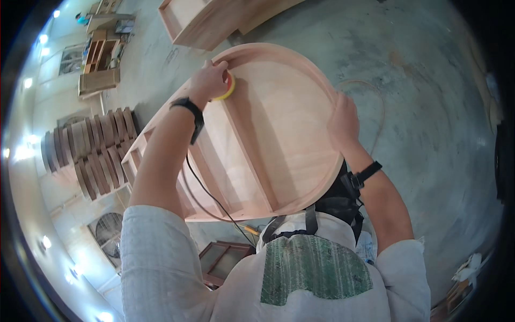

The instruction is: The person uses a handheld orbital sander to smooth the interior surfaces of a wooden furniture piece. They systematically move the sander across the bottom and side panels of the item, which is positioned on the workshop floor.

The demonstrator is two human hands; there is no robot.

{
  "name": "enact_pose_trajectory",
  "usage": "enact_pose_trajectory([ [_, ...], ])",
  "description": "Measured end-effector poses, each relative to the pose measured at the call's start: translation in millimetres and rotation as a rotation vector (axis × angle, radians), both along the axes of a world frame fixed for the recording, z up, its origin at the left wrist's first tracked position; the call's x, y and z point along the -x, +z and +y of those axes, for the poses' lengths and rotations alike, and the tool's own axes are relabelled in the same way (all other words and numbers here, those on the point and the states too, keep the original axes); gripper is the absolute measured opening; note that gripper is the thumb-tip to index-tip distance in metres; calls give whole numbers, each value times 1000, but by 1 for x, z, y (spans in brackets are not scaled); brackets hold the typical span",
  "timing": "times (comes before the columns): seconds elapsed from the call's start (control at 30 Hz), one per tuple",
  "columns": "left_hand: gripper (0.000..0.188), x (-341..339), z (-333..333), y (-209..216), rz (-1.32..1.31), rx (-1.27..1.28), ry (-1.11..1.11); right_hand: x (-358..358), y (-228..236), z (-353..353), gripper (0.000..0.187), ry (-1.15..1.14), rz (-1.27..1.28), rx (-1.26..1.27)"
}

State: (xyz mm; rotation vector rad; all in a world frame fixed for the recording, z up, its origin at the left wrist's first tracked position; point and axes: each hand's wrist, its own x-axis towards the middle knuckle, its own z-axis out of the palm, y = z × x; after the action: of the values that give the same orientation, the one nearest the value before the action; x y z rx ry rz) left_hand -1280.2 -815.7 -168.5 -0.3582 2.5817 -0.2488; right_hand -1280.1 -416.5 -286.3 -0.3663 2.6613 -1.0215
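Note:
A wooden cabinet [279,123] with a rounded end, a raised curved rim and several cross dividers lies in front of me. My left hand [210,81] is at its far left rim, with fingers closed round a yellow ring-shaped thing [230,86], red on its inner side, like a tape roll. Part of that ring is hidden by the hand. On the right side of the curve, my right hand [343,121] is wrapped over the rim, its fingertips partly hidden. Black straps circle both wrists.
A dark cable [209,193] hangs below my left forearm. Another wooden piece [198,24] stands beyond the cabinet. Curved wooden parts [91,142] are stacked at the left, near a wall fan [107,233]. A thin hose [382,115] lies on the floor at right.

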Motion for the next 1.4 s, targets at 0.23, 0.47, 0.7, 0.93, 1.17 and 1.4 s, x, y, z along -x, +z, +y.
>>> enact_pose_trajectory([
  [0.23,35,-196,102,-3,80,-317,71,0,-5,3,51,20,-15,54],
  [0.47,58,-326,253,8,-20,-399,-45,-2,-7,6,49,18,-20,116],
  [0.7,51,-172,105,-23,214,-294,254,1,-22,7,47,12,1,26],
  [0.93,49,-84,-81,-34,650,-338,513,3,8,-15,33,-27,-55,-71],
  [1.17,51,-257,1,-103,828,-1072,872,-23,51,-27,21,-95,13,-173],
  [1.4,64,-423,159,-11,571,-944,426,-114,46,4,29,-329,101,-183],
])
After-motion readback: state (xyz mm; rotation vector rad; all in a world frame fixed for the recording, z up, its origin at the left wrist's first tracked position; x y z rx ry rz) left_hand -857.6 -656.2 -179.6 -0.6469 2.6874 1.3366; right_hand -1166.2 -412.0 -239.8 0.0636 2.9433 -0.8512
